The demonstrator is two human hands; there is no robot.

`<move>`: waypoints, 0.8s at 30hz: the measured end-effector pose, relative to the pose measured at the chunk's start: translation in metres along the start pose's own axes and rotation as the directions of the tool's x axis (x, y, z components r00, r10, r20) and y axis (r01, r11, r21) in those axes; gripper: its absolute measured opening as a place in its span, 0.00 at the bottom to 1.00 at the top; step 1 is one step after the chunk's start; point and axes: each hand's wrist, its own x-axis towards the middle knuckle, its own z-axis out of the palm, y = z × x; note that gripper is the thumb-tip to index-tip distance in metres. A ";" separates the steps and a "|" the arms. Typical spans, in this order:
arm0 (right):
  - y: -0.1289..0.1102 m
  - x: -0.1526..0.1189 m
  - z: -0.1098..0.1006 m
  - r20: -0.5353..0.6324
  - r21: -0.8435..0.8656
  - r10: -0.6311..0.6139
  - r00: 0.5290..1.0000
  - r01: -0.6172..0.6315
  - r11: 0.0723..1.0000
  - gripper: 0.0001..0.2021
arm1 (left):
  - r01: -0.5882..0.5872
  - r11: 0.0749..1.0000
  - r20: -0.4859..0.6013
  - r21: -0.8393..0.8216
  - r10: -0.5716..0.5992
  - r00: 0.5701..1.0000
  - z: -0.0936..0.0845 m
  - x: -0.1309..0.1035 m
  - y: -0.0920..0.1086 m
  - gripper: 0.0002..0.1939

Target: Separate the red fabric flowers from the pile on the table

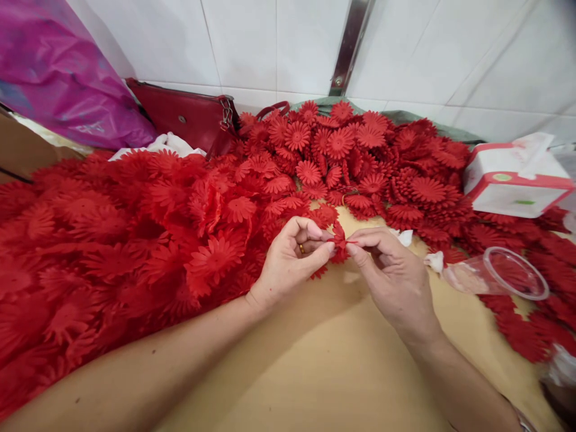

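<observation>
Near the middle of the view, a small red fabric flower (339, 241) is pinched between my two hands. My left hand (292, 258), with a ring on one finger, has thumb and fingertips closed on its left side. From the right, my right hand (396, 276) pinches a thin red tip of it between thumb and forefinger. Both hands are just above the tan tabletop (306, 360). Loose red petal pieces (216, 258) are heaped to the left of my left hand. Layered red flowers (339, 142) are piled behind both hands.
A clear plastic cup (472, 276) lies on its side at right, by crumpled white tissue (434, 261). Behind it stands a tissue box (517, 180). A dark red purse (184, 117) and a purple bag (67, 78) are at back left, against a white tiled wall (247, 42).
</observation>
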 end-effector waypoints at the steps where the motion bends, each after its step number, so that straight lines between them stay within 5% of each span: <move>1: 0.002 0.000 0.000 0.004 0.029 0.032 0.999 -0.032 0.999 0.05 | 0.002 1.000 0.003 -0.008 -0.002 1.000 0.000 0.001 0.000 0.17; 5: 0.014 0.001 -0.002 -0.019 0.132 0.143 0.990 -0.139 0.982 0.06 | 0.006 0.999 0.001 -0.046 -0.006 1.000 -0.003 0.003 -0.004 0.18; 19: 0.029 0.006 -0.009 -0.296 0.194 0.172 0.939 -0.117 0.974 0.08 | -0.132 0.991 -0.198 0.012 0.131 0.971 -0.004 0.004 -0.003 0.15; 24: 0.019 0.005 -0.003 -0.108 0.029 0.142 0.984 -0.140 0.990 0.07 | -0.165 0.986 -0.224 0.015 0.164 0.961 -0.005 0.005 -0.005 0.16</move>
